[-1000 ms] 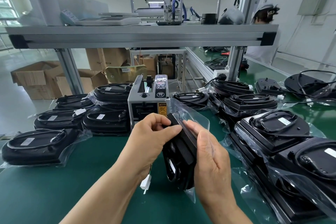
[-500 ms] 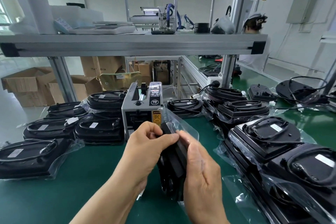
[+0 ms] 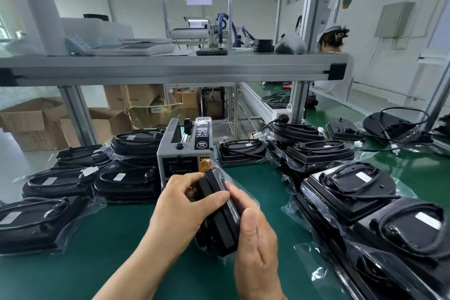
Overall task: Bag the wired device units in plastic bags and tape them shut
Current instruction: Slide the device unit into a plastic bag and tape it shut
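Note:
A black wired device unit [image 3: 220,217] stands on edge over the green table [image 3: 102,256], wrapped in a clear plastic bag [image 3: 239,185]. My left hand [image 3: 181,207] grips its upper left edge, thumb across the top. My right hand [image 3: 253,234] holds the right side, fingers pressing the bag against the unit. Just behind stands the grey tape dispenser [image 3: 185,151]. Whether any tape is on the bag I cannot tell.
Bagged black units lie stacked at the left [image 3: 126,182] and in a row along the right [image 3: 350,192]. Unbagged units with loose cables [image 3: 389,126] sit far right. An aluminium shelf [image 3: 170,66] spans overhead. Cardboard boxes [image 3: 29,124] stand behind; a person [image 3: 333,56] works at the back.
My head has tilted up, so hands and unit sit lower in view. Both hands have stayed on the bagged unit, and my left thumb has slid across its top edge.

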A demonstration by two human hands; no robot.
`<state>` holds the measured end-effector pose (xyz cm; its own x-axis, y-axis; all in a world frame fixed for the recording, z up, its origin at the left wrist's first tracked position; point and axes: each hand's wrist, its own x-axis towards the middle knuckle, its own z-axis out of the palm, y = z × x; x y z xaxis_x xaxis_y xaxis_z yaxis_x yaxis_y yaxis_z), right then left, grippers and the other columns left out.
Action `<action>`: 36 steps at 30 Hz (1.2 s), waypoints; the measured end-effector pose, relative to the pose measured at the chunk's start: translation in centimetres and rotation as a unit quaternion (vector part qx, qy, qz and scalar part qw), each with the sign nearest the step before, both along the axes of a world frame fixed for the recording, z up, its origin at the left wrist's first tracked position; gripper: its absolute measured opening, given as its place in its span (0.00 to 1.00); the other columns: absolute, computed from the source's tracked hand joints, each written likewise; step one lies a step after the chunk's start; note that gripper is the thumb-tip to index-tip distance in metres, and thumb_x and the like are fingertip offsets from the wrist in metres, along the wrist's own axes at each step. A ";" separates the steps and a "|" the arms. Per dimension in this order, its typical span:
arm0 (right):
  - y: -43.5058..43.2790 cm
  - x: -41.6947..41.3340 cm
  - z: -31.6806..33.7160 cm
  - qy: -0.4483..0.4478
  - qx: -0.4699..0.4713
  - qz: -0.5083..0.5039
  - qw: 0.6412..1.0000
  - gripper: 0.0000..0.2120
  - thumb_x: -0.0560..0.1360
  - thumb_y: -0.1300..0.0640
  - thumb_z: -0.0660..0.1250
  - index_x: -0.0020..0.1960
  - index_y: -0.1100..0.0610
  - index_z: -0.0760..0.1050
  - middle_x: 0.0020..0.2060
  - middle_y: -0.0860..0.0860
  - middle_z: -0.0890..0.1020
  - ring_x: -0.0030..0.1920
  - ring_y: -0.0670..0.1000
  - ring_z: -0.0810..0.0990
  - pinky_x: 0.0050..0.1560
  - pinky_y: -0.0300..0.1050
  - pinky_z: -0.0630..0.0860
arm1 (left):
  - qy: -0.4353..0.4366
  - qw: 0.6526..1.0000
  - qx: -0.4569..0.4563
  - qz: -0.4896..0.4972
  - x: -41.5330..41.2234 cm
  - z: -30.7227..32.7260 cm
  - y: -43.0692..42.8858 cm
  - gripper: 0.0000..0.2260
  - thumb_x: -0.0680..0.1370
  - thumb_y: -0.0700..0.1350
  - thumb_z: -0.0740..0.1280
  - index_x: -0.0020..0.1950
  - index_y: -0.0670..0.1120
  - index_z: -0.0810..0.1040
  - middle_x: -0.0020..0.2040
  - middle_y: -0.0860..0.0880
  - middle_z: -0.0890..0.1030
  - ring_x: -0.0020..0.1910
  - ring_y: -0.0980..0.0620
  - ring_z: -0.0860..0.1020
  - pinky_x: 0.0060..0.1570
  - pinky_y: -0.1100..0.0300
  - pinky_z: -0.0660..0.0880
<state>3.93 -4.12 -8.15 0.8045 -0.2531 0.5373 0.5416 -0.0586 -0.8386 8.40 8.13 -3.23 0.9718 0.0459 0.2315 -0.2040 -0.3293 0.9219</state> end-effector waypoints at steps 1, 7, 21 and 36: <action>-0.1 0.0 -0.1 0.001 -0.011 0.005 1.000 0.19 0.83 0.47 0.54 0.69 0.46 0.75 0.66 0.40 0.79 0.68 0.44 0.76 0.65 0.41 0.74 | -0.010 1.000 0.010 -0.003 0.1 0.0 0.2 0.32 0.56 0.67 0.74 0.58 0.57 0.81 0.52 0.62 0.78 0.50 0.66 0.77 0.54 0.60 0.76; -1.2 -2.6 -0.2 0.080 -0.061 0.076 0.992 0.33 0.65 0.52 0.70 0.69 0.38 0.73 0.63 0.39 0.80 0.61 0.43 0.81 0.57 0.39 0.79 | -0.049 0.997 0.013 -0.050 -0.5 -1.1 1.2 0.28 0.56 0.68 0.73 0.54 0.64 0.81 0.54 0.64 0.78 0.52 0.64 0.78 0.52 0.61 0.74; -0.4 -3.8 5.2 0.252 -0.118 0.025 0.960 0.50 0.54 0.34 0.65 0.76 0.39 0.63 0.64 0.35 0.77 0.62 0.33 0.75 0.64 0.32 0.72 | -0.187 0.975 0.098 -0.067 -2.8 -3.2 0.8 0.27 0.60 0.66 0.74 0.58 0.63 0.81 0.55 0.59 0.77 0.54 0.59 0.78 0.52 0.70 0.72; 1.4 -2.6 -1.2 0.158 -0.091 -0.058 0.982 0.22 0.77 0.64 0.68 0.63 0.40 0.76 0.63 0.30 0.77 0.66 0.33 0.73 0.65 0.35 0.73 | -0.276 0.945 0.168 -0.044 -3.4 -7.1 1.1 0.23 0.67 0.49 0.73 0.61 0.44 0.82 0.57 0.54 0.77 0.55 0.54 0.78 0.52 0.63 0.76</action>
